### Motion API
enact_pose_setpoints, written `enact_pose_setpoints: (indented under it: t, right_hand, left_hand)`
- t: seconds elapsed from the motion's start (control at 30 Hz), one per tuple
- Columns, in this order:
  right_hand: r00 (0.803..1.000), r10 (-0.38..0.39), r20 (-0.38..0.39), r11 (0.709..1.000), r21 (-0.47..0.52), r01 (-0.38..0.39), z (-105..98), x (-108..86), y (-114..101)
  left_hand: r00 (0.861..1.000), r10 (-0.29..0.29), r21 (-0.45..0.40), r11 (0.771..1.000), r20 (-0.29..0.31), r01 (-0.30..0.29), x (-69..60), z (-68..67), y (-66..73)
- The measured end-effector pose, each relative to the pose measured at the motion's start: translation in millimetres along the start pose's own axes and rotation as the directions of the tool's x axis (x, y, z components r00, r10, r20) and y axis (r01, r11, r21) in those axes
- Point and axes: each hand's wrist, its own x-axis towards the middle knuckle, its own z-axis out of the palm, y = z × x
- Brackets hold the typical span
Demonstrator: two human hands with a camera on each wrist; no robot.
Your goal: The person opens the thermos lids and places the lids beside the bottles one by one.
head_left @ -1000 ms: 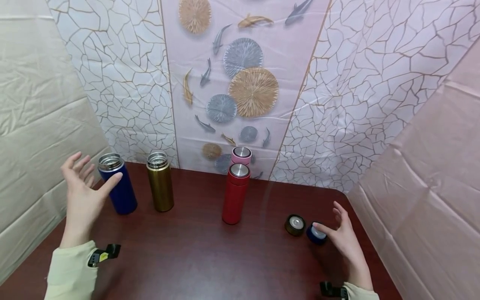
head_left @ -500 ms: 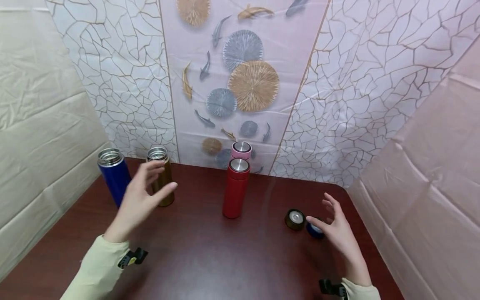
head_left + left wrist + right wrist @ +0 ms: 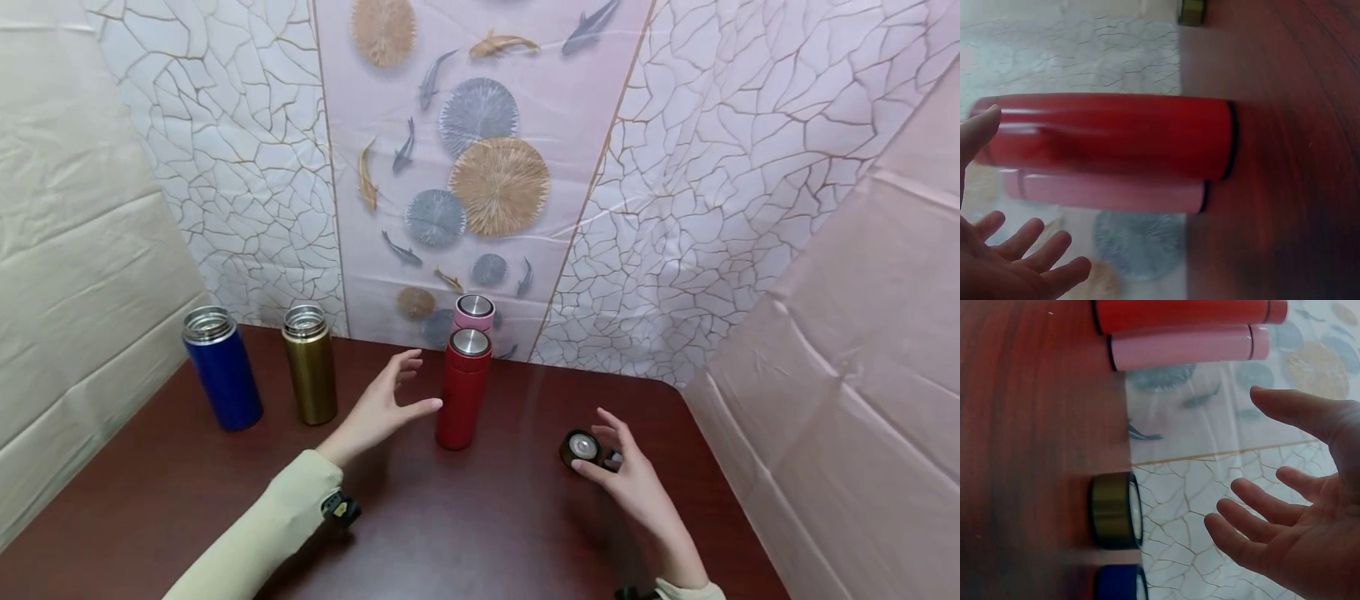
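My left hand [image 3: 378, 412] is spread just left of the red thermos [image 3: 461, 400], thumb and fingers apart, with nothing held. In the left wrist view a gap shows between the palm and the red thermos [image 3: 1116, 134]. The pink thermos [image 3: 475, 310] stands behind it, mostly hidden in the head view. At the right, my right hand [image 3: 630, 483] hovers with parted fingers above the gold lid [image 3: 580, 447]. The blue lid [image 3: 1119, 582] beside it is largely covered by that hand in the head view. The right wrist view shows those fingers holding nothing.
A lidless blue thermos [image 3: 225, 375] and a lidless gold thermos [image 3: 311, 375] stand upright at the back left of the dark red table [image 3: 450, 533]. Patterned cloth [image 3: 255, 167] hangs behind, and plain cloth walls flank both sides.
My left hand has swept right, from beside the blue thermos past the gold one to the red thermos. My right hand has shifted left, from the blue lid to the gold lid.
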Motion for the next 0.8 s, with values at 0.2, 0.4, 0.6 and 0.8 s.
enact_pose_setpoints:
  t: [0.2, 0.4, 0.6, 0.8]
  right_hand:
    - [0.998, 0.033, 0.060, 0.997, 0.072, -0.038, 12, 0.4, 5]
    - [0.993, 0.067, 0.092, 0.991, 0.107, -0.077, 18, 0.4, 8]
    - [0.991, 0.084, 0.108, 0.985, 0.138, -0.099, 24, 0.1, 12]
    - [0.990, 0.084, 0.113, 0.982, 0.160, -0.102, 28, -0.2, 14]
  left_hand:
    - [0.997, -0.048, -0.035, 0.998, 0.052, 0.050, 13.0, 21.9, -9.8]
    - [0.989, -0.064, -0.171, 0.981, 0.134, 0.087, 20.7, 38.2, -17.5]
    - [0.981, -0.077, -0.159, 0.982, 0.177, 0.105, 25.1, 53.2, -29.1]
    - [0.983, -0.067, -0.124, 0.988, 0.171, 0.089, 25.5, 62.4, -38.5]
